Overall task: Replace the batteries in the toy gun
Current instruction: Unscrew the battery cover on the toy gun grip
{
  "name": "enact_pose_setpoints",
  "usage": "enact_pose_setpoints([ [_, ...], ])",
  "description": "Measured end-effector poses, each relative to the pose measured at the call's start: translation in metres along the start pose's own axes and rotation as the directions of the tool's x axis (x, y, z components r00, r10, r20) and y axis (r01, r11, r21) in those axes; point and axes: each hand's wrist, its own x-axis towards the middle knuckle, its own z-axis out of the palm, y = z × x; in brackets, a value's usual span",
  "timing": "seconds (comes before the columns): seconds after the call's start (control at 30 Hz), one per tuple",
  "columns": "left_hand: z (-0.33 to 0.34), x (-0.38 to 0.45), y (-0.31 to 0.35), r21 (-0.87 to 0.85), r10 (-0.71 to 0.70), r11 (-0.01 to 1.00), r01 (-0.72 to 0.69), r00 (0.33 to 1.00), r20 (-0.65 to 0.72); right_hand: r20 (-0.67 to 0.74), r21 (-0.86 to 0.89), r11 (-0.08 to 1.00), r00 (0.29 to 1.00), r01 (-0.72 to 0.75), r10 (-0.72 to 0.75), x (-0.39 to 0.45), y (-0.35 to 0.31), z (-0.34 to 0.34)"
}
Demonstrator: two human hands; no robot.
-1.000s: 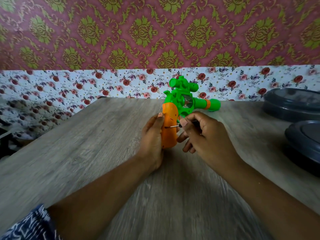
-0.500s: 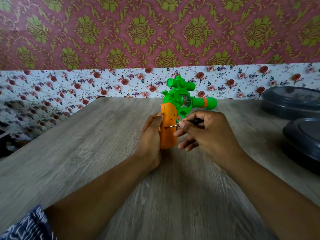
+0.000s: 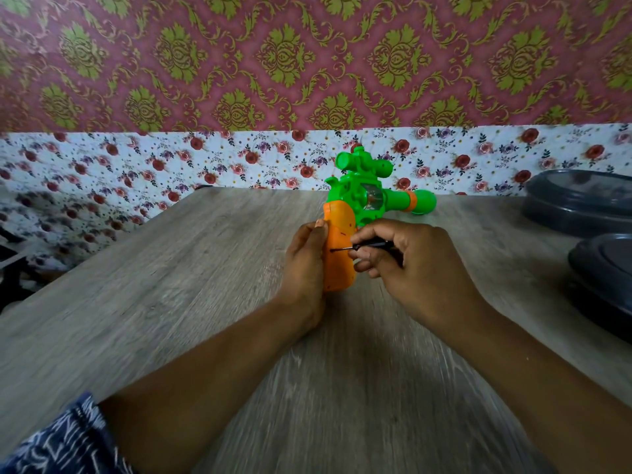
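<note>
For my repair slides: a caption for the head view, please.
Left hand steadies the toy gun upright by its orange grip while right hand works a small screwdriver into it.

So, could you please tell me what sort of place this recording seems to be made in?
Probably a room in a home, not a workshop. The wall carries ornate pink and green damask paper above a floral strip, and the work happens on a plain wood-grain table with dark round lidded containers at its right edge.
</note>
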Motion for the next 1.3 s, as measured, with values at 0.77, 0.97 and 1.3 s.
enact_pose_setpoints([
  [0.77, 0.0016, -0.0001, -0.0049, 0.093, 0.125, 0.987, -0.128, 0.991, 0.036, -0.023, -0.055, 0.998, 1.000, -0.019, 0.018, -0.0015, 0.0025, 0.0017],
  [0.97, 0.0024, -0.0006, -0.0023, 0.078, 0.112, 0.990, -0.117, 0.991, 0.070, 0.045, -0.236, 0.969, 0.996, -0.068, 0.081, -0.0026, 0.0000, -0.0016],
  [1.3, 0.0007, -0.0003, -0.0040, 0.140, 0.121, 0.982, -0.126, 0.991, 0.049, -0.009, -0.059, 0.998, 1.000, -0.026, 0.026, 0.0017, 0.0034, -0.0061],
])
